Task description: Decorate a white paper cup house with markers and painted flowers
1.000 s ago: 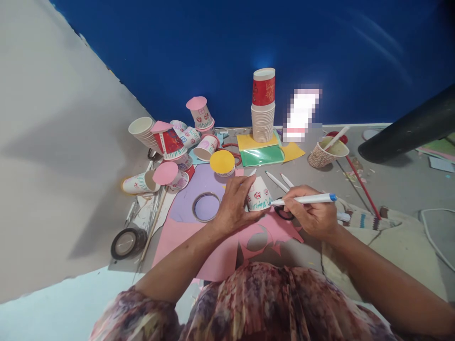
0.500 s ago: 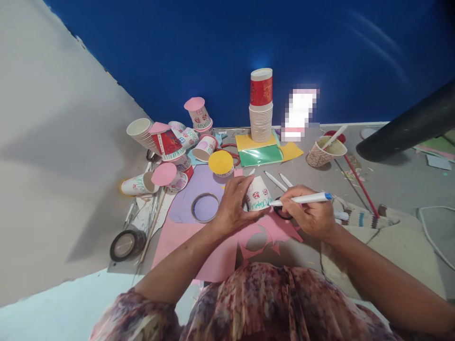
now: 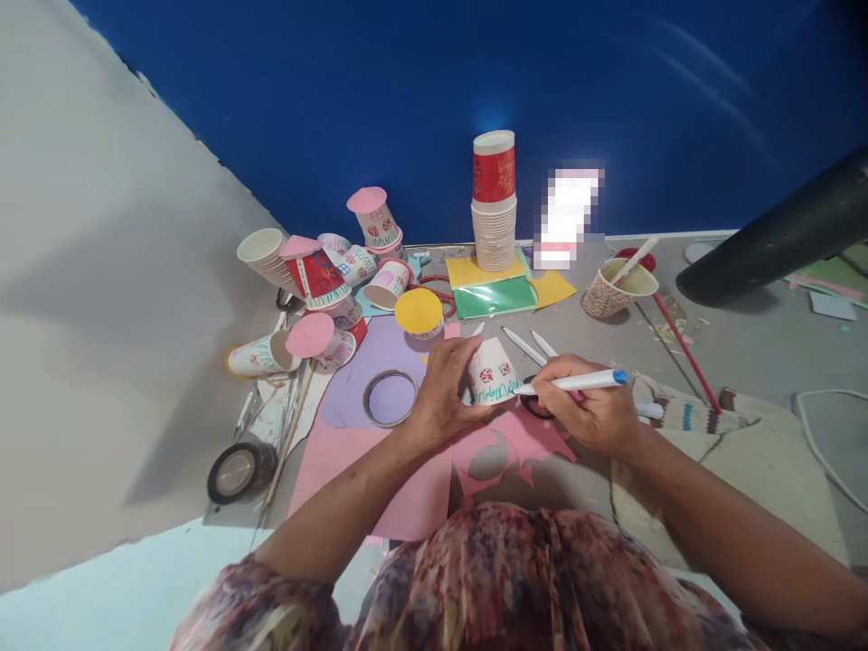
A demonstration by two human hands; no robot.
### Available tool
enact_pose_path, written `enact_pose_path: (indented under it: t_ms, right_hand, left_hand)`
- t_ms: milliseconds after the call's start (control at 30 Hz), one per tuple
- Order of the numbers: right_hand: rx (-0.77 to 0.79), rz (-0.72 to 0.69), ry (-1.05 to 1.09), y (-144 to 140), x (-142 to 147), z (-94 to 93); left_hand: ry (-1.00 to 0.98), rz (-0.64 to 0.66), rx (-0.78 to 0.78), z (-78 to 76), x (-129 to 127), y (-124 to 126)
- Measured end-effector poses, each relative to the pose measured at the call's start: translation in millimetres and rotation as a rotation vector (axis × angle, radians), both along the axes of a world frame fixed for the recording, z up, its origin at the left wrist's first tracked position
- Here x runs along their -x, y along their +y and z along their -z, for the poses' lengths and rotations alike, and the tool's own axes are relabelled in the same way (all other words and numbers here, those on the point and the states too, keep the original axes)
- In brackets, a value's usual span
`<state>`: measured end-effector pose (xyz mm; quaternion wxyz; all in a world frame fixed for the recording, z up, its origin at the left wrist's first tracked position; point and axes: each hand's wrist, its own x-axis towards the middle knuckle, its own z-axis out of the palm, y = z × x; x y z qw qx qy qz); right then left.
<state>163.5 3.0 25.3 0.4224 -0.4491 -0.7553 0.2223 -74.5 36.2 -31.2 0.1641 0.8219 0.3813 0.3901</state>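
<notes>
Between thumb and fingers, my left hand (image 3: 444, 389) grips a white paper cup (image 3: 494, 369), turned upside down. Red flower-like marks and a band of green strokes along its lower edge decorate the cup. My right hand (image 3: 593, 411) is closed round a white marker (image 3: 583, 381) with a blue end, whose tip meets the green strokes on the cup's right side. Just behind the cup lie more markers (image 3: 523, 345). Under both hands is a pink paper sheet (image 3: 380, 484) beside cut pink scraps (image 3: 542, 434). Part of a black-handled item shows behind the cup, mostly hidden.
Decorated cups (image 3: 312, 339) crowd the left side, near a tape roll (image 3: 391, 398) and a dark tape roll (image 3: 240, 472). A tall cup stack (image 3: 495, 231) stands by the blue wall. At right are a patterned cup (image 3: 618, 287), a cloth bag (image 3: 725, 488) and a black pipe (image 3: 766, 240).
The marker tip stays at the cup's green edge, with only slight movement of the cup and right hand. The whole view has shifted a little.
</notes>
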Motion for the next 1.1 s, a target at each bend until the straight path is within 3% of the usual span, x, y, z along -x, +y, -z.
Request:
enact_pose_path:
  t_ms: [333, 700, 900, 1100]
  right_hand:
    - [0.016, 0.139, 0.157, 0.6, -3.9, -5.1]
    - [-0.04, 0.032, 0.068, 2.4, -1.7, -7.7]
    - [0.036, 0.12, 0.172, -0.4, -5.1, -3.8]
    - [0.042, 0.038, 0.139, 0.3, -1.9, -6.8]
  left_hand:
    - [-0.056, 0.012, -0.035, 0.6, 0.2, 2.2]
    - [-0.101, 0.022, -0.012, -4.7, -1.9, 1.7]
    - [-0.136, 0.033, 0.02, -3.2, -2.5, 3.5]
    - [-0.132, 0.032, 0.012, -3.9, -3.2, 2.4]
